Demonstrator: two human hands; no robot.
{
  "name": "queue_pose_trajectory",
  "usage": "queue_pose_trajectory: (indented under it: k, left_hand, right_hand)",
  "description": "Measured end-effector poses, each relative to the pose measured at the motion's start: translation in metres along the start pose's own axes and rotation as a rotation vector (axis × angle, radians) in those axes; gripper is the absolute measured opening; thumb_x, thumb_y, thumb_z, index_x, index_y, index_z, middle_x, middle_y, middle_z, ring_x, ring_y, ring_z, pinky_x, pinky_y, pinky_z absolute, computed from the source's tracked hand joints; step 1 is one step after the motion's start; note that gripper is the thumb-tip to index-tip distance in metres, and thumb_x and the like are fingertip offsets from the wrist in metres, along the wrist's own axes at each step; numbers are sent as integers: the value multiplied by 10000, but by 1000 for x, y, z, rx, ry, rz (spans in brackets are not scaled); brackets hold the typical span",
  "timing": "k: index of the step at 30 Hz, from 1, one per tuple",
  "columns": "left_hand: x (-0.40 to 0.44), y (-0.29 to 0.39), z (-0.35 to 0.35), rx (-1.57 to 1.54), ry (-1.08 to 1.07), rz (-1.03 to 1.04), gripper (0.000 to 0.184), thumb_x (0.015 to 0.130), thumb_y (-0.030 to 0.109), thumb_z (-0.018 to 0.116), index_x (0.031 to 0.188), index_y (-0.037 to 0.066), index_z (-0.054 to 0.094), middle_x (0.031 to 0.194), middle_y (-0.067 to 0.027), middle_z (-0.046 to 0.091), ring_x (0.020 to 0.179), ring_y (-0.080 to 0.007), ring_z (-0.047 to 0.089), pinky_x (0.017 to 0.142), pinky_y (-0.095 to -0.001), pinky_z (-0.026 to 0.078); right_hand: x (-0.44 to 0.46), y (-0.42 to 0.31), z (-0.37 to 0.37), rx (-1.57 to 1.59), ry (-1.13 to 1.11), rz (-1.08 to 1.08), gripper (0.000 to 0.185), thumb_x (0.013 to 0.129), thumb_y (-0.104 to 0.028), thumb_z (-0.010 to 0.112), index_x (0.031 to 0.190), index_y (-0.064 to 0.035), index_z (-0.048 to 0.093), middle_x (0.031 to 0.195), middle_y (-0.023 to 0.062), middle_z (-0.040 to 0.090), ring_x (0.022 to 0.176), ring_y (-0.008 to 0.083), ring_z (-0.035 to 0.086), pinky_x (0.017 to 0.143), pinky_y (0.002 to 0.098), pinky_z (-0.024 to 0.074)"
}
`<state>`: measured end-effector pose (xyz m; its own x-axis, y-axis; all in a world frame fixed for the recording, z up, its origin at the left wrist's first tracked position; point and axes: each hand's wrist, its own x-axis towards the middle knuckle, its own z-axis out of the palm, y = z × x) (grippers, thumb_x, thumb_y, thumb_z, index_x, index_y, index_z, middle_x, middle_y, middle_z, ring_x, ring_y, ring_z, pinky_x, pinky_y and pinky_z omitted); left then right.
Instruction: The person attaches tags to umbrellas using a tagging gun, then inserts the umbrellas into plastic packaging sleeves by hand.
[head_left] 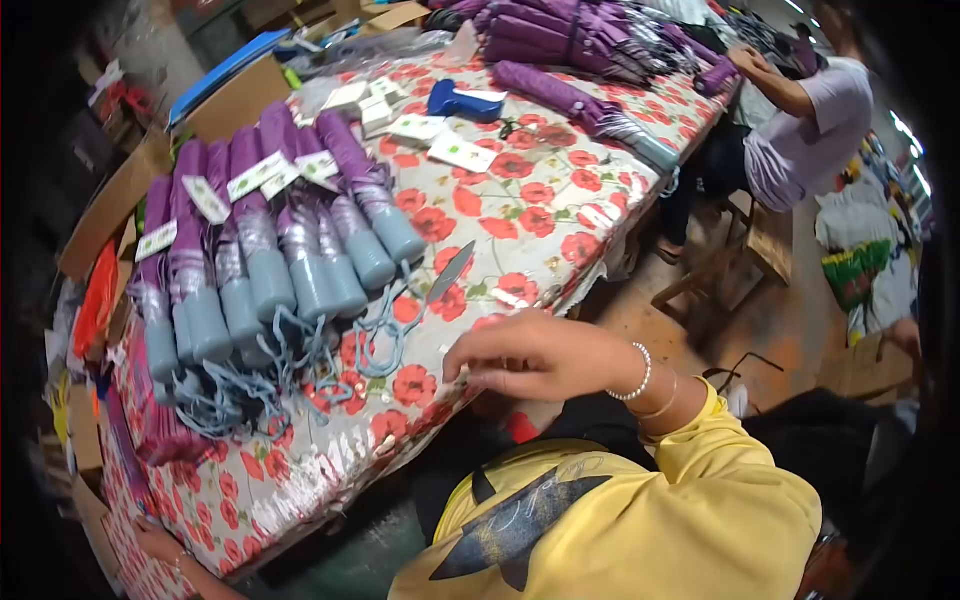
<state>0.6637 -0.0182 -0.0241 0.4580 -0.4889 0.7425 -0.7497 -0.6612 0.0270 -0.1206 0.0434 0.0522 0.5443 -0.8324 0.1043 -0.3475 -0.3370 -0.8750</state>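
My right hand hovers at the table's near edge, fingers loosely bent and thumb apart, with nothing visible in it. Close by on the cloth lies a pointed grey blade-like piece. At the lower left, my left hand has its fingers curled at the end of a long, narrow purple item; what exactly it grips is too small to make out. Between the hands, a pile of folded purple umbrellas with grey-blue handles, looped cords and white tags rests on the table.
The table has a poppy-patterned cover. Small white tag stacks and a blue tape dispenser lie farther back. More purple umbrellas are heaped at the far side. Another person sits at the right near a wooden stool.
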Motion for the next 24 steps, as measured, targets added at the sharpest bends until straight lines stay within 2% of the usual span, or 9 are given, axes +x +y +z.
queue_pose_trajectory:
  k: [3,6,10,11,12,16,17,20,24]
  left_hand:
    - [0,13,-6,87,-12,-52,417,931,386,496,1026,19,668,898,-171,672,745,-303,623,663,-411,482]
    - [-20,63,-72,194,-161,-65,413,909,389,535,973,6,677,825,-135,675,692,-290,617,633,-417,475]
    - [-17,42,-43,-20,-20,3,413,892,390,558,895,-7,673,744,-119,657,634,-334,594,604,-448,447]
    - [-4,22,-8,-48,73,42,405,886,383,565,889,-8,672,736,-127,654,636,-352,591,608,-458,443]
    - [4,9,12,-72,166,79,396,881,376,571,883,-8,670,727,-134,651,637,-369,589,612,-469,440]
    - [7,8,15,-254,-101,122,449,867,389,521,1006,-20,645,870,-270,640,777,-440,608,694,-499,460]
    - [2,22,0,-43,-323,-15,530,865,452,505,983,-49,629,833,-298,624,757,-453,600,662,-492,463]
    - [0,31,-12,-55,-263,148,600,847,490,554,696,-88,600,679,-279,594,643,-395,586,563,-472,445]
    - [-9,8,-74,-548,-190,-316,465,896,368,548,731,-62,607,648,-160,597,539,-248,542,479,-355,417]
  right_hand:
    - [-12,13,-17,7,236,-101,180,870,-42,513,1035,-25,581,886,104,631,788,208,628,710,309,477]
    - [-29,20,-44,-8,426,-52,207,834,-3,479,1008,-24,589,784,11,568,705,72,548,658,253,465]
    - [-48,35,-84,132,627,136,225,828,-2,442,997,-23,589,741,-40,497,651,22,495,594,186,444]
    - [-52,54,-92,17,672,-16,216,836,-11,450,1002,-19,587,742,-45,503,640,18,487,579,184,442]
    - [-58,54,-95,28,673,7,210,843,-18,454,1006,-12,586,746,-46,507,639,19,483,580,185,437]
    - [-71,63,-89,120,638,86,195,862,-39,473,1017,2,583,747,-43,512,645,28,485,580,186,428]
    - [-72,61,-81,144,670,71,145,879,-56,500,977,-3,591,718,-25,546,655,33,504,578,189,422]
    - [-75,72,-72,123,601,81,138,882,-42,502,967,13,596,766,-15,594,646,29,482,572,196,410]
    - [-81,63,-64,165,555,121,129,858,7,534,963,19,607,761,-1,609,605,34,485,543,190,401]
